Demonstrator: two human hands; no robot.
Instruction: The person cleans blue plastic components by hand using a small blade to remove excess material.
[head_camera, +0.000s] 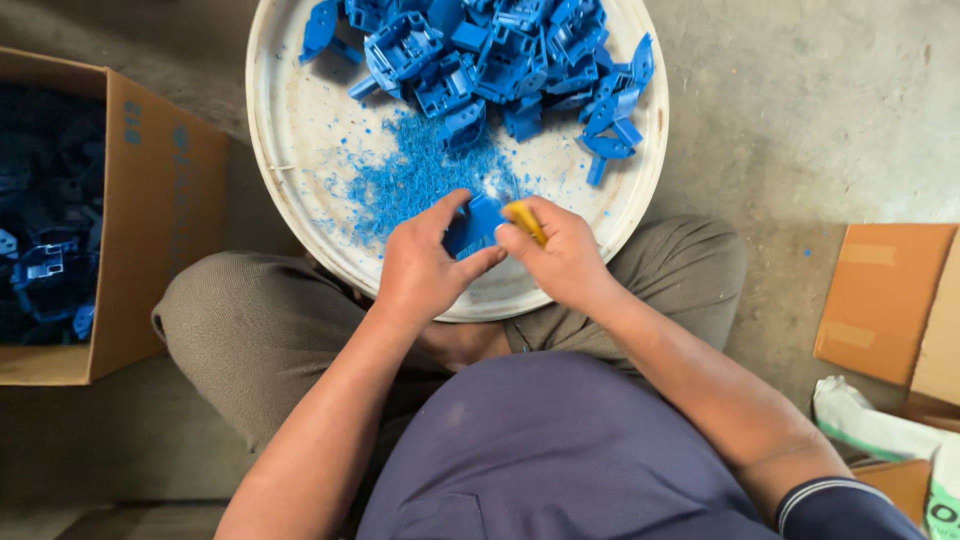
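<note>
My left hand (425, 262) grips a small blue plastic part (473, 222) over the near edge of a round white tray (272, 150). My right hand (562, 255) is closed on a yellow-handled tool (526, 219) whose tip touches the part. A heap of blue plastic parts (500, 55) fills the far side of the tray. Blue plastic shavings (415, 175) are scattered over the tray's middle, just beyond my hands.
An open cardboard box (140, 240) with dark and blue parts inside stands at the left. Flat cardboard (885, 300) and a white sack (870, 420) lie at the right. I sit cross-legged on a concrete floor (800, 100), the tray resting by my knees.
</note>
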